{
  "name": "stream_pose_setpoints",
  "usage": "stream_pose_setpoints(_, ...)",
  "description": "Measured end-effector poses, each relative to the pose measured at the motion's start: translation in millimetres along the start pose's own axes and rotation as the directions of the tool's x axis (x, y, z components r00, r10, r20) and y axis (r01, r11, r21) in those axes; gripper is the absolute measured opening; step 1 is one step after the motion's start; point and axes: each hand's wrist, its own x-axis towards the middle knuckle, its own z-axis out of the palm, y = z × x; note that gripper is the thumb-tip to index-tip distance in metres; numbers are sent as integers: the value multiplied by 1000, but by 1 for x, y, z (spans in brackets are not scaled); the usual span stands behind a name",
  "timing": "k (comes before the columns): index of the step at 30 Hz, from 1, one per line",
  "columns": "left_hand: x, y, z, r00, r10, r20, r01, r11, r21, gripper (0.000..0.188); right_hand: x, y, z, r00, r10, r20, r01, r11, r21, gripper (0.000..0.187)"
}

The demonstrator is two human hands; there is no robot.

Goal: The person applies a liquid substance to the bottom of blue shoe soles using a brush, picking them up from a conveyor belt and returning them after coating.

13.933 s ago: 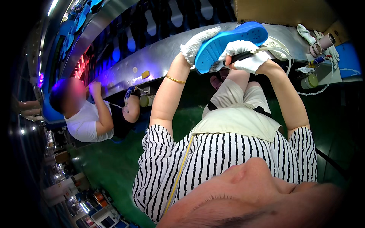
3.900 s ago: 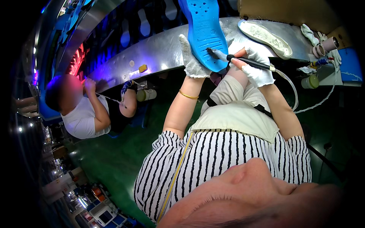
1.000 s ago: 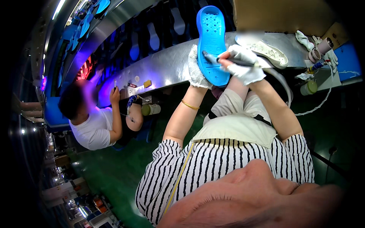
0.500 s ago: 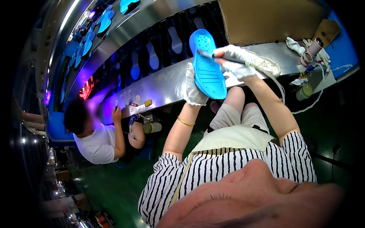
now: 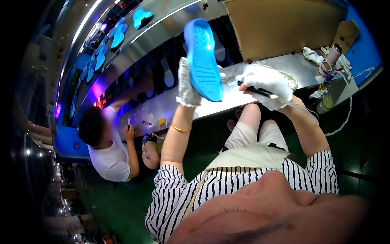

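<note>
A bright blue shoe sole [image 5: 204, 65], with holes at its far end and ridges nearer me, stands tilted above the metal bench. My left hand [image 5: 187, 90], in a pale glove, is closed on its left edge; the fingers behind the sole are hidden. To the right of the sole and apart from it, my white-gloved right hand [image 5: 271, 83] grips a black pen-shaped tool [image 5: 256, 90] with a pale cord trailing from its back end. Partly covered by that hand, a cream shoe sole [image 5: 291, 81] rests on the bench.
Dark racks with grey sole shapes [image 5: 167, 72] lie beyond the metal bench [image 5: 239, 97]. Brown cardboard [image 5: 280, 28] stands behind it. At right are cups [image 5: 334, 53], white gloves [image 5: 312, 55] and a greenish jar [image 5: 325, 105]. A co-worker [image 5: 109, 146] sits at left; blue soles [image 5: 118, 35] line an upper shelf.
My left hand has shifted left and away from me with the blue sole. My right hand has drawn the tool off the sole, back to the right.
</note>
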Motion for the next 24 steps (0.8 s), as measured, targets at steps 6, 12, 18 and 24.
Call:
stream_pose_setpoints(6, 141, 123, 9, 963, 205, 177, -171, 967, -189, 78, -16, -13, -19, 935, 164, -315, -135, 985, 112, 17)
stream_pose_setpoints(12, 211, 157, -72, 646, 747, 155, 331, -458, 825, 27, -25, -16, -10, 921, 205, -331, -173, 977, 123, 19)
stream_pose_setpoints(18, 175, 182, -101, 759, 485, 434, 239, -828, 507, 28, -34, -3, -7, 895, 321, -309, -294, 947, 133, 20)
stream_pose_setpoints(24, 156, 226, -138, 770, 607, -198, 578, -532, 618, 31, -23, -3, 20, 908, 299, -292, -264, 952, 153, 20)
